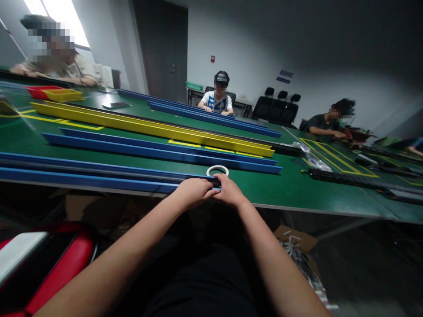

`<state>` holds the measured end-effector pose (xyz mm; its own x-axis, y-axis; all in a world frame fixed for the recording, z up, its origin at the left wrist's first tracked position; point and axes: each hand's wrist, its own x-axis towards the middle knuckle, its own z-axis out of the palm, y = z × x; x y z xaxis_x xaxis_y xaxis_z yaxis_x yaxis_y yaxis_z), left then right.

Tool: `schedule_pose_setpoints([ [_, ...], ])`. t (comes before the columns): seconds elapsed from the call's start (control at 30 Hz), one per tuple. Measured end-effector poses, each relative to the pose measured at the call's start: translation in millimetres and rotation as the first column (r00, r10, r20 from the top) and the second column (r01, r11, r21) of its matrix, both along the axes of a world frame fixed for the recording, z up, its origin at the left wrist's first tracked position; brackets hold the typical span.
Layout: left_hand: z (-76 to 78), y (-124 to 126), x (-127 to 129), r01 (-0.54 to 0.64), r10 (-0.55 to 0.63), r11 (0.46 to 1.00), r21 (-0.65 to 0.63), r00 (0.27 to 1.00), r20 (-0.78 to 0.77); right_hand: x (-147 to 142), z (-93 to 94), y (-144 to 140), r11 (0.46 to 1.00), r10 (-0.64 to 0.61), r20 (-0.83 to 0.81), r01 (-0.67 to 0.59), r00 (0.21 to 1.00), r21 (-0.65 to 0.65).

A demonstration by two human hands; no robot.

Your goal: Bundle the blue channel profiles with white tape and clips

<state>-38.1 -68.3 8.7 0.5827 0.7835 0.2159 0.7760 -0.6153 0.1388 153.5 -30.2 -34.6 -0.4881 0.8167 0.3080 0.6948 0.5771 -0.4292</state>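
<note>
At the near table edge lies a long blue channel (99, 178) with a black bar (82, 165) running inside it. My left hand (194, 192) is closed over the right end of the channel and bar, fingers curled. Right beside it, my right hand (229, 189) pinches the tip of the black bar, thumb and fingers bent around it. The two hands nearly touch and hide most of that end. Just behind them a white roll of tape (217, 170) lies flat on the green table (284, 189).
Beyond lie more blue channels (165, 152) and a long yellow channel (148, 127). Red (44, 91) and yellow trays (64, 95) stand at the left back. Dark bars (343, 177) and clear plastic wrap (313, 158) lie right. Several people sit around the table. A red chair (76, 259) is lower left.
</note>
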Motion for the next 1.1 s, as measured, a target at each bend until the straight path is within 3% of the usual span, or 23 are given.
schedule_pose_setpoints([
  [0.4,6.8,3,-36,-0.049,0.048,0.993,-0.106,0.999,-0.012,-1,2.9,-2,1.000,-0.023,0.002,0.023,1.000,-0.015],
  [0.67,12.7,4,-87,-0.145,0.138,0.981,-0.127,0.989,-0.059,-1,6.2,-3,0.999,-0.027,0.003,0.027,1.000,-0.036],
  [0.8,7.6,4,-98,-0.162,0.155,0.985,-0.059,0.981,-0.117,-1,5.2,-2,0.999,-0.034,0.003,0.035,0.999,-0.036],
  [1.1,-6.4,2,-91,-0.161,0.182,0.979,0.127,0.969,-0.168,3,6.0,7,0.999,0.034,0.008,-0.034,0.999,-0.035],
])
